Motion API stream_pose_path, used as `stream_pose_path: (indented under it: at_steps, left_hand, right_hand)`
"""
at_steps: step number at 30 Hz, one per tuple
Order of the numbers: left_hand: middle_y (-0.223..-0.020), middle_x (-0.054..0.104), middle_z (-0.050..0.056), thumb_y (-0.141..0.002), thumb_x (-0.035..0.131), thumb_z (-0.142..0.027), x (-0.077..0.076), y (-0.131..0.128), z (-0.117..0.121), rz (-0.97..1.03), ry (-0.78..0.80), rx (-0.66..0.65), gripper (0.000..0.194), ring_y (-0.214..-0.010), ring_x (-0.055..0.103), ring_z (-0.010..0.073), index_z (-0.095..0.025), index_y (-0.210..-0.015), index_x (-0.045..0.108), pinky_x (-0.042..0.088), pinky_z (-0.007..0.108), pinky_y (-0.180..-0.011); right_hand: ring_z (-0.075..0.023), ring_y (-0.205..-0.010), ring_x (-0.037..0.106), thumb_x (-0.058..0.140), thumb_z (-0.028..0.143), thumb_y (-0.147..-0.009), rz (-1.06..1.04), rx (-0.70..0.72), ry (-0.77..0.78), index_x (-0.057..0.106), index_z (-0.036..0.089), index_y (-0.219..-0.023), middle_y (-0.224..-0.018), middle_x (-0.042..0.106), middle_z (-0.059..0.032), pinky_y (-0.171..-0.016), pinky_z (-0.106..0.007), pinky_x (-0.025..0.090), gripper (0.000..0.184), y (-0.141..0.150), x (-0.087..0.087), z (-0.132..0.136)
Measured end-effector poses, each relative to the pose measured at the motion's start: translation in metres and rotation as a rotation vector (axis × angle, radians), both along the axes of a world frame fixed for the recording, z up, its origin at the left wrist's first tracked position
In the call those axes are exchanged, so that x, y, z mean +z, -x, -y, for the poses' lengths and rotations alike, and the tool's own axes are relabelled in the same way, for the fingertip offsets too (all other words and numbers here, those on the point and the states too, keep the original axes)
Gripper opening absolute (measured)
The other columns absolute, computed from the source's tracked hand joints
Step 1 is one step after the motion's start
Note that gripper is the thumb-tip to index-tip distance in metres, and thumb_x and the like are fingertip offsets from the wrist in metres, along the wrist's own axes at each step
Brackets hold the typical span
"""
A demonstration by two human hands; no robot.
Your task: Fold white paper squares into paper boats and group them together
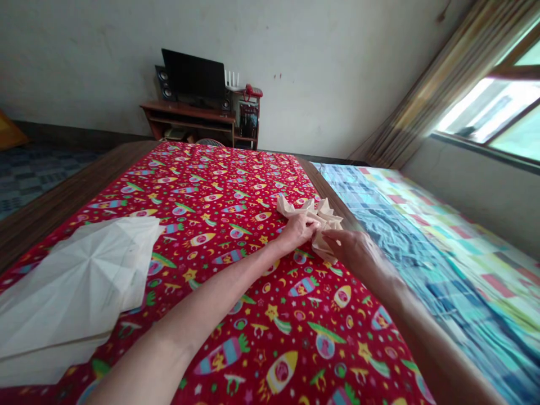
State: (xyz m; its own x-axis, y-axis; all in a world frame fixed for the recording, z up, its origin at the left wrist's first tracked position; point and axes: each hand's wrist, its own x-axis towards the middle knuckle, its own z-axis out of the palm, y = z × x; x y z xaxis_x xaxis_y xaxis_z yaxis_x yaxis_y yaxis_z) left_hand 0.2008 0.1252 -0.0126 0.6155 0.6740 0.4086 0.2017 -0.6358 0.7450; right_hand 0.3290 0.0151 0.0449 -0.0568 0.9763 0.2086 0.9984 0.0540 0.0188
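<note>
Several pieces of cream folded paper (327,209) with pointed corners lie bunched near the right edge of the red cloth. My left hand (300,229) is at their near left side, thumb and fingers closed on a paper fold. From the right, my right hand (354,247) reaches in, its fingertips pinched on the near part of the same folded paper. My fingers cover some of the folds, so I cannot make out where one piece ends and another begins. At the left lies a stack of creased paper sheets (90,259), its top sheet marked with folds radiating from the middle.
A red cloth (248,270) printed with rockets covers the table, whose brown edge (331,191) shows on both sides. To the right is a bed with a blue and patchwork cover (405,225). Against the far wall stands a desk (189,112) with a monitor (194,76).
</note>
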Motion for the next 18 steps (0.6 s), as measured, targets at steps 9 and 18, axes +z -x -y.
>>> stream_pose_path:
  at_steps: [9, 18]
  left_hand:
    - [-0.057, 0.059, 0.000, -0.086, 0.046, -0.018, -0.005, -0.005, -0.003, 0.012, 0.021, 0.006, 0.030, -0.058, 0.051, 0.0125, -0.012, -0.068, 0.068, 0.036, 0.023, -0.058]
    - [-0.071, 0.069, 0.006, -0.083, 0.048, -0.012, -0.005, -0.007, -0.005, 0.008, 0.032, 0.039, 0.023, -0.067, 0.059, 0.0152, -0.010, -0.075, 0.070, 0.044, 0.025, -0.066]
  right_hand:
    - [-0.0093, -0.040, 0.038, 0.046, 0.019, -0.082, 0.118, 0.017, 0.027, 0.063, 0.019, -0.060, -0.047, 0.050, -0.0008, -0.044, -0.026, 0.020, 0.027, -0.003, -0.010, -0.021]
    - [-0.0185, -0.078, 0.062, 0.043, 0.015, -0.089, 0.067, 0.247, -0.091, 0.061, 0.019, -0.089, -0.084, 0.068, -0.0070, -0.067, -0.027, 0.041, 0.018, 0.013, -0.019, 0.008]
